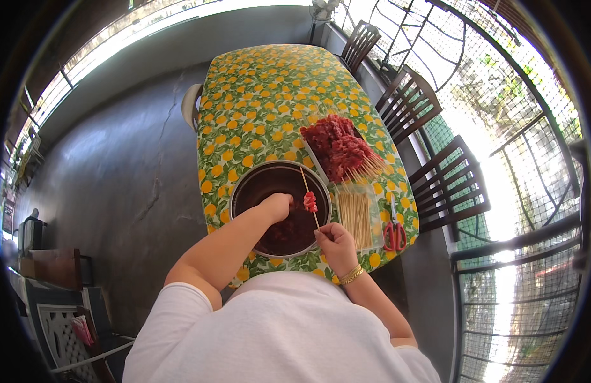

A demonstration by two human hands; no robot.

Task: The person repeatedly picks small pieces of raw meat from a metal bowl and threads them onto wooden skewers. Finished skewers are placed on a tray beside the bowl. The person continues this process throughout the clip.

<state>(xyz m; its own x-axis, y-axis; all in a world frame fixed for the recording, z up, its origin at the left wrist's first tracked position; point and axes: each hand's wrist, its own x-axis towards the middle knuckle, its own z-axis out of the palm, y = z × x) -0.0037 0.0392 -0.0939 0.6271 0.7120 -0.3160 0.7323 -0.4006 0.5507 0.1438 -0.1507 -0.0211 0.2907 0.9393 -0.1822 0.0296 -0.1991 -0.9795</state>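
My right hand (337, 243) pinches the lower end of a bamboo skewer (304, 179) over the right rim of a round metal pot (234, 216). Partway up the skewer sits a small bunch of red raw meat (310, 202). My left hand (277, 207) reaches down inside the pot with its fingers curled; whether anything is between them is hidden. Dark red liquid with bits of meat (286, 232) lies in the bottom of the pot.
Loaded meat skewers (341, 146) are heaped on a tray beyond the pot. Right of the pot stand a clear plastic container (373, 196) of bare bamboo skewers (355, 220) and red-handled scissors (394, 234). Wooden chairs (448, 177) line the right side of the lemon-print tablecloth (257, 95).
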